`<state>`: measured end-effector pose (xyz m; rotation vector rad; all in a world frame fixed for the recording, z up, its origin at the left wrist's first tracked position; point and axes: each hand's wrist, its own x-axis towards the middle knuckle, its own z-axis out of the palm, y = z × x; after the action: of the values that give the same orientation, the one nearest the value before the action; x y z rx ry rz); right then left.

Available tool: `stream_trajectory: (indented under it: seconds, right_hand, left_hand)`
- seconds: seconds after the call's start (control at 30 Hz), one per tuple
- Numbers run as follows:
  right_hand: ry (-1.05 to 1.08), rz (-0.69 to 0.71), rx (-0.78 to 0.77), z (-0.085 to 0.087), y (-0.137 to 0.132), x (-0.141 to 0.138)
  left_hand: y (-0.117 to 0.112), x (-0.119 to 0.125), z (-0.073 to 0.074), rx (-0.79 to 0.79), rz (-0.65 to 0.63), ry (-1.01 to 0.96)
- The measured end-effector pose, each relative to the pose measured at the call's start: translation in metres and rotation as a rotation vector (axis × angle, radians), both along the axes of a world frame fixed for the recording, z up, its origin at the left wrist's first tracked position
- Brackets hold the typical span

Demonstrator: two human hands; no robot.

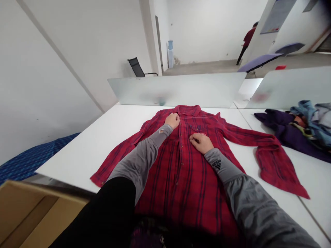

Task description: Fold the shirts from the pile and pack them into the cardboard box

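Observation:
A red plaid shirt (181, 172) lies spread front-up on the white table (103, 137), collar away from me, both sleeves stretched outwards. My left hand (172, 120) rests near the collar on the shirt's left chest, fingers curled and closed on the fabric by the button line. My right hand (201, 142) lies on the right chest just below the pocket, its fingers pressed together on the cloth. Grey sleeves cover both my arms.
A pile of purple, blue and grey clothes (300, 127) sits at the table's right. Frosted divider panels (178, 90) stand along the far edge. An open cardboard box (31, 213) is at lower left. A black chair (137, 67) and a distant person (247, 41) are beyond.

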<state>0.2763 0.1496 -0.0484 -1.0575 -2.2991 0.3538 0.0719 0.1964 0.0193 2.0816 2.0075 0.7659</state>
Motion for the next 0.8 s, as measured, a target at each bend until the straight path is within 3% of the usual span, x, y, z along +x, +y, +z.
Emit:
stream_trajectory:
  seconds: [0.13, 0.23, 0.33, 0.4, 0.53, 0.63, 0.7, 0.8]
  right_hand:
    - [-0.084, -0.049, -0.012, 0.008, -0.004, -0.006]
    - [-0.123, -0.089, -0.021, 0.021, -0.013, -0.012]
    - [-0.169, -0.114, -0.021, 0.040, -0.038, -0.017]
    - [-0.193, -0.106, -0.017, 0.050, -0.069, -0.020]
    - [-0.237, -0.065, -0.021, 0.049, -0.154, -0.035]
    - [-0.328, -0.136, -0.062, 0.036, -0.202, -0.051]
    - [-0.382, -0.201, -0.078, 0.030, -0.216, -0.058]
    - [-0.327, -0.212, -0.138, 0.028, -0.215, -0.054]
  left_hand:
    - [-0.098, 0.004, 0.022, 0.040, -0.152, -0.072]
    - [-0.184, 0.005, 0.026, 0.154, -0.223, -0.166]
    - [-0.257, -0.002, 0.010, 0.154, -0.181, -0.137]
    - [-0.289, -0.010, -0.008, 0.094, -0.151, -0.097]
    - [-0.315, -0.017, -0.045, 0.027, -0.130, -0.086]
    - [-0.315, -0.014, -0.058, 0.037, -0.140, -0.099]
    - [-0.313, -0.012, -0.061, 0.042, -0.138, -0.101]
    - [-0.312, -0.008, -0.060, 0.030, -0.123, -0.070]
